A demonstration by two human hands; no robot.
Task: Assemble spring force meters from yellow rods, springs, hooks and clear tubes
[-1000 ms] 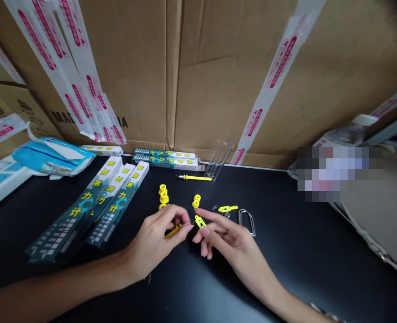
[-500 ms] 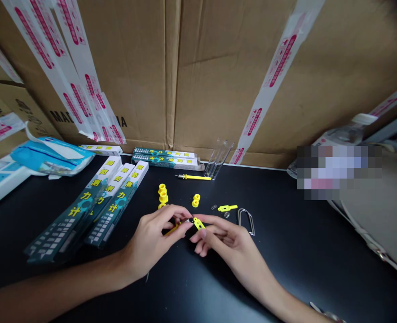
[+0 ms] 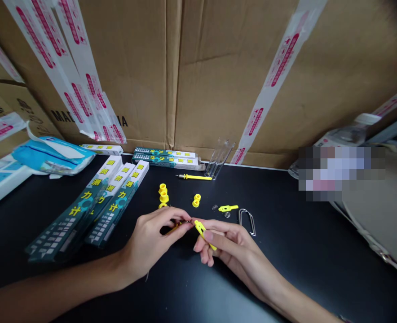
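My left hand (image 3: 160,233) pinches a thin yellow rod (image 3: 172,229) with a dark metal end, mostly covered by the fingers. Beside it, my right hand (image 3: 225,240) grips a flat yellow plastic piece (image 3: 200,228) between thumb and fingers, its slotted end pointing up and left. The two hands nearly meet at the fingertips. Just beyond the right hand lie a similar yellow piece (image 3: 228,208), a small spring (image 3: 214,207) and a bent wire hook (image 3: 247,222). Yellow caps stand past the left hand (image 3: 164,196) and farther right as a smaller cap pair (image 3: 196,200).
Printed narrow boxes (image 3: 117,197) lie at left, more boxes (image 3: 166,157) at the back. Clear plastic tubes (image 3: 218,159) stand near a yellow rod assembly (image 3: 195,177). A blue tissue pack (image 3: 53,154), a bottle (image 3: 346,132), a grey bag (image 3: 380,211) and a cardboard wall (image 3: 225,80) surround the black table.
My right hand has turned and drawn slightly right and toward me, showing more of the yellow plastic piece. The left hand stays almost in place, still pinching the rod.
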